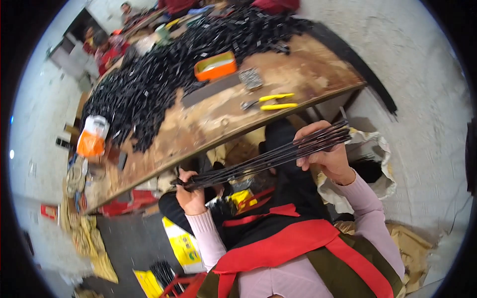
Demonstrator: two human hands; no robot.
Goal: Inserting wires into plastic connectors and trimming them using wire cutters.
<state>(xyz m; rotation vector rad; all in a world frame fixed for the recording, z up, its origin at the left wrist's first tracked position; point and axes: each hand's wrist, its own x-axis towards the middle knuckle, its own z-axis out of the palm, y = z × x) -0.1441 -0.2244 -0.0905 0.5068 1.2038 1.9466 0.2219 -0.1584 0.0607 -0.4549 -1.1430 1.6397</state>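
Observation:
A bundle of long, thin black strips [258, 158] stretches between my two hands, above my lap and in front of the table edge. My left hand [191, 195] is closed round its lower left end. Near the upper right end, my right hand [325, 151] grips the bundle with the thumb below and the fingers behind. The strips lie nearly parallel and fan out slightly at the right end. Closest to the bundle on the table are yellow-handled pliers [271, 102], lying with their handles apart. What the strips are exactly, I cannot tell.
The wooden table [318, 69] carries a large heap of black pieces [164, 74], an orange box [215, 67], a tray of small metal parts [250, 78] and an orange-white bag [93, 135]. An open white sack [387, 174] stands at my right. People [105, 52] sit at the far left.

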